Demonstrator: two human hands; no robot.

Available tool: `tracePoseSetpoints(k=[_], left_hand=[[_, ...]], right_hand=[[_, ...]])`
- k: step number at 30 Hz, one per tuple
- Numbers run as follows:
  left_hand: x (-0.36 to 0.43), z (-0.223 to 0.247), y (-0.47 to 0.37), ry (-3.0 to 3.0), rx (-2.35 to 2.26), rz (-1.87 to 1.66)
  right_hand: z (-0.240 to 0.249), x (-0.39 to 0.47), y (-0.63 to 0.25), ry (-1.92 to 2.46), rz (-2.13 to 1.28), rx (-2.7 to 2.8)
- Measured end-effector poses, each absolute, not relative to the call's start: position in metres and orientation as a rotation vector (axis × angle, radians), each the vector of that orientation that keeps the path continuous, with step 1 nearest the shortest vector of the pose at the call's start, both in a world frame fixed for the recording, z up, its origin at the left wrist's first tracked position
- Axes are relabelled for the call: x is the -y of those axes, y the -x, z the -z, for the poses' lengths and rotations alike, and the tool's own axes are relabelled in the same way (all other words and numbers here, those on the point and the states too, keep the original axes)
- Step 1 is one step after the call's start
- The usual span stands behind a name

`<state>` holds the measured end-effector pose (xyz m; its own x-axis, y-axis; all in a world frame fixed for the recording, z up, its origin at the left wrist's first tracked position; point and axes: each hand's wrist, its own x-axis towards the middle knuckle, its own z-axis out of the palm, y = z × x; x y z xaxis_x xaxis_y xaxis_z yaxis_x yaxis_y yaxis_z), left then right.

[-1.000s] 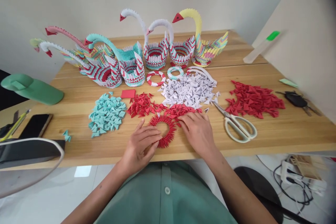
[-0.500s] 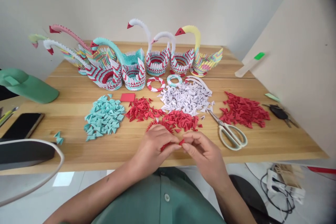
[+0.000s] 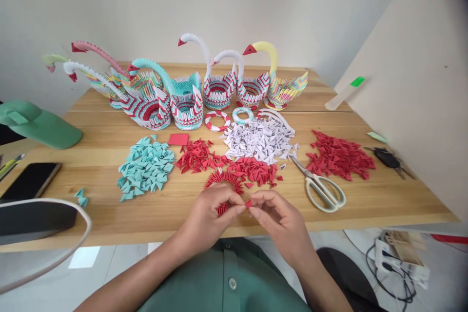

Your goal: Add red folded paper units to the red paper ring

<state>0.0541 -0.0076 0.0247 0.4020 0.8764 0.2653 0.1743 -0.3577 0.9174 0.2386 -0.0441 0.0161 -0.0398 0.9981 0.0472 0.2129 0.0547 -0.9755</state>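
Note:
Both of my hands meet close to the table's front edge over one small red folded paper triangle (image 3: 248,204). My left hand (image 3: 214,212) pinches its left side between thumb and forefinger. From the other side, the thumb and forefinger of my right hand (image 3: 280,219) close on it too. Behind and under my left hand lies a spiky red paper ring (image 3: 224,179), with one white piece at its far rim; my hand covers part of it. Just beyond are loose red triangles (image 3: 254,169) and a second red heap (image 3: 199,156).
White triangles (image 3: 259,141), teal triangles (image 3: 146,168) and more red ones (image 3: 340,156) lie in heaps. Scissors (image 3: 323,192) rest at right, near keys (image 3: 389,157). Several paper swans (image 3: 186,107) line the back. A phone (image 3: 31,180) and green bottle (image 3: 40,124) occupy the left.
My hands have shifted slightly left and down with the red triangle between the fingertips. More of the spiky ring shows now. The view has tilted a little.

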Motion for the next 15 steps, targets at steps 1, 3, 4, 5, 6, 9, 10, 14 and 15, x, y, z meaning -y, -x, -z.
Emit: tracePoseSetpoints(k=[1,3,4,5,6,9,10,14,15], left_hand=[[0.008,-0.024,-0.054,-1.768,-0.900,-1.017],[0.008,-0.022,-0.052,-1.742,-0.881,-1.016],[0.008,-0.021,-0.052,-1.732,-0.881,-1.012],[0.008,-0.020,-0.051,-1.722,-0.884,-1.012],[0.008,-0.019,-0.051,-1.712,-0.889,-1.016],[0.008,-0.019,-0.050,-1.707,-0.884,-1.060],[0.007,-0.020,-0.049,-1.726,-0.877,-1.069],[0.005,-0.023,-0.047,-1.863,-0.862,-1.053],[0.004,-0.023,-0.047,-1.887,-0.858,-1.049]], right_hand=[[-0.015,0.044,-0.238,1.305,-1.131,1.378],[-0.015,0.046,-0.237,1.322,-1.173,1.335],[-0.015,0.047,-0.236,1.337,-1.164,1.334],[-0.016,0.047,-0.235,1.350,-1.133,1.347],[-0.018,0.048,-0.234,1.356,-1.084,1.376],[-0.022,0.047,-0.231,1.328,-0.859,1.543],[-0.024,0.046,-0.230,1.302,-0.775,1.606],[-0.028,0.045,-0.226,1.230,-0.539,1.763],[-0.029,0.045,-0.226,1.234,-0.509,1.775]])
